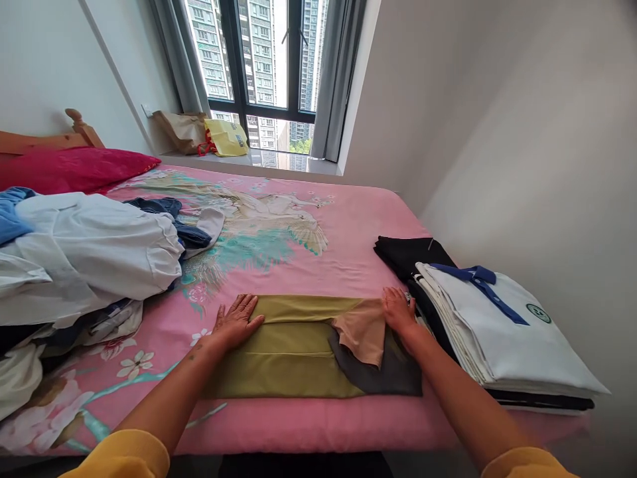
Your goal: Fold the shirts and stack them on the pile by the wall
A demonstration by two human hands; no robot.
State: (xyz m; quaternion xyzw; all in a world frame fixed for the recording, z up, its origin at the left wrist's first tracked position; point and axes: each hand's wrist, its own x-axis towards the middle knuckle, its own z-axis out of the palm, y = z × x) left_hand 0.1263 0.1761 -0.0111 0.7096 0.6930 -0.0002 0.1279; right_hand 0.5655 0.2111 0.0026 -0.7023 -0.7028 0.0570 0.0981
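A folded olive-green garment (pixel 288 372) with a dark grey part and a tan flap, perhaps a sleeve, lies crosswise near the bed's front edge. A long strip along its far side is folded over. My left hand (pixel 237 323) rests flat at its far left corner with the fingers apart. At the far right corner, my right hand (pixel 399 312) lies on the cloth with its fingers extended; a ring shows on one finger. Just right of that hand sits a stack of folded clothes, topped by a white polo shirt (pixel 517 332) with a blue collar.
A loose heap of clothes with a white garment (pixel 99 252) covers the bed's left side. Folded black cloth (pixel 411 252) lies behind the stack. The pink flowered bedsheet (pixel 348 212) reaches the wall. A red pillow (pixel 74 166) and windowsill bags (pixel 226 137) are farther back.
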